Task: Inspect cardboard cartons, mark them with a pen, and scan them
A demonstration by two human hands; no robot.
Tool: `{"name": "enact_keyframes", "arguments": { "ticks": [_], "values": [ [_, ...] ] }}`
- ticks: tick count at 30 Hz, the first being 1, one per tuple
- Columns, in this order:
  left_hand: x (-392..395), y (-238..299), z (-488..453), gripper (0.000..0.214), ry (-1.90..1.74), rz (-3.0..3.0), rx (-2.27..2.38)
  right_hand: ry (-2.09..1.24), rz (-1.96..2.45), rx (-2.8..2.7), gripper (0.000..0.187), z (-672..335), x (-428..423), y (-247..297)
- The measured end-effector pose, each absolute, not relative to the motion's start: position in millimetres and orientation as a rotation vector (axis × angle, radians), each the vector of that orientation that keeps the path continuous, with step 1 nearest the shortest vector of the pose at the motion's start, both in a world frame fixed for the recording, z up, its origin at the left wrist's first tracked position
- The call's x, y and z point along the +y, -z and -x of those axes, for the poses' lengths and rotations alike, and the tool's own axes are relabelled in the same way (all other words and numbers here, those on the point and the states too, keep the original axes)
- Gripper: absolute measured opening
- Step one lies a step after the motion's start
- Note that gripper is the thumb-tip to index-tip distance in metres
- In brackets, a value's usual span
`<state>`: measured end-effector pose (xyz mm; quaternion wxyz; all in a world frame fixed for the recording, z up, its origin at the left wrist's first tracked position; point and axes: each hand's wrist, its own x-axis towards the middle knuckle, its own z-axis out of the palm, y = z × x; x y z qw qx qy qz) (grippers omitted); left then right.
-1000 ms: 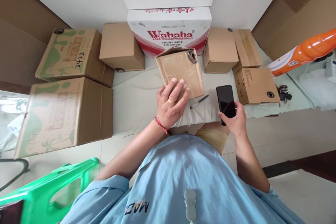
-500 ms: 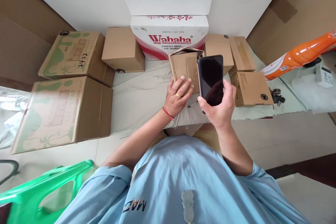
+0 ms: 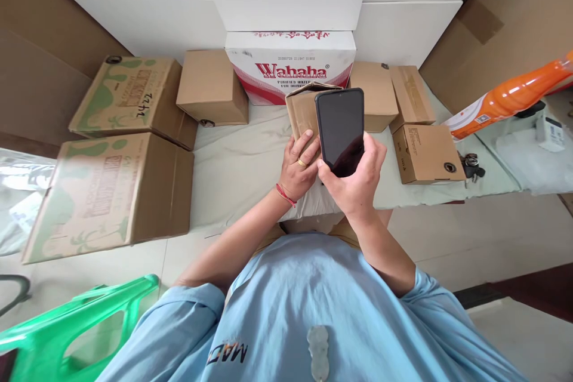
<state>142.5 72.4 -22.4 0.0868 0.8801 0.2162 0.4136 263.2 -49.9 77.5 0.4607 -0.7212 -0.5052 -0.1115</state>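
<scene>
My right hand (image 3: pixel 356 182) grips a black phone (image 3: pixel 340 128) with a dark screen, held upright over the table's middle. Behind the phone stands a small taped cardboard box (image 3: pixel 301 112), largely hidden by it. My left hand (image 3: pixel 301 164) rests on that box's near face, fingers laid flat against the cardboard, a ring on one finger and a red cord at the wrist. The pen seen earlier is hidden behind my hands.
A white Wahaha water carton (image 3: pixel 290 65) stands at the back of the cloth-covered table (image 3: pixel 233 167). Plain brown boxes (image 3: pixel 212 86) (image 3: pixel 424 152) flank it; two green-printed cartons (image 3: pixel 111 191) lie left. An orange bottle (image 3: pixel 510 98) and keys (image 3: pixel 471 164) are right, a green stool (image 3: pixel 76 328) below left.
My right hand lifted the phone from the table and brought it up and left, in front of the small box. My left hand stayed on the box, which now stands more upright.
</scene>
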Motion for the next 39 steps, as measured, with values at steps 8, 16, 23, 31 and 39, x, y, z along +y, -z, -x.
{"name": "enact_keyframes", "arguments": {
  "ticks": [8, 16, 23, 31, 39],
  "values": [
    [71.9, 22.8, -140.1, 0.03, -1.192, -2.631, 0.643, 0.24, 1.789, -1.232, 0.081, -264.7, -51.8, -75.2],
    [69.1, 13.6, -128.6, 0.034, -1.347, -2.66, 0.588, 0.314, 1.75, -1.207, 0.087, -277.0, -54.9, -65.3],
    [61.9, -4.1, -98.8, 0.047, -1.419, -2.537, 0.658, 0.212, 1.985, -1.033, 0.085, -312.5, -97.5, -21.8],
    [55.2, -12.9, -103.4, 0.078, -1.378, -2.208, 1.178, -0.087, 2.491, -0.794, 0.087, -340.1, -153.9, 21.3],
    [69.8, -20.4, -92.1, 0.067, -1.272, -2.174, 1.189, -0.244, 2.644, -0.843, 0.087, -332.0, -151.7, 30.5]
  ]
}}
